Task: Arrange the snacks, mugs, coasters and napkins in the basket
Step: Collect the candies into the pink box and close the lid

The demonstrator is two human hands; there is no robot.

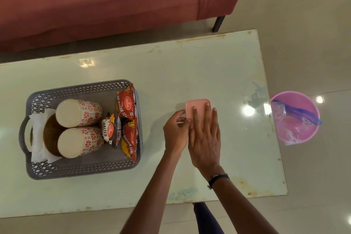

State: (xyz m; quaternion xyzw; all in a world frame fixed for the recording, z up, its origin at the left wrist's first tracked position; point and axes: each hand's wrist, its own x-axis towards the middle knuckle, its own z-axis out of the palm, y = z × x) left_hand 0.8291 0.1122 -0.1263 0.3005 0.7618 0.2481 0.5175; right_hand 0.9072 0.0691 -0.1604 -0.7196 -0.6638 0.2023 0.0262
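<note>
**Basket packed on the table, both hands on a pink box**

Basket (83,169), grey plastic with a lattice wall, sits on the left part of the pale glass table (190,66). Inside it lie two mugs (78,113) with a red flower pattern, on their sides with their bases toward the camera, one behind the other. Under them is a brown woven coaster (50,137) resting on white napkins (38,148) at the handle end. Along the opposite wall stand red snack packets (126,104), with a darker salted-snack packet (112,130) between them and the mugs.

Well apart from the basket, near the table's middle, lies a small pink lidded box (197,103). The right hand (206,137) lies flat and open across its lid, fingers spread. The left hand (175,131) is curled at the box's near-left corner, fingertips pinching its edge.

On the floor past the table's right end stands a pink bucket (296,118) holding a clear plastic bag. A red sofa (114,2) runs behind the table.
</note>
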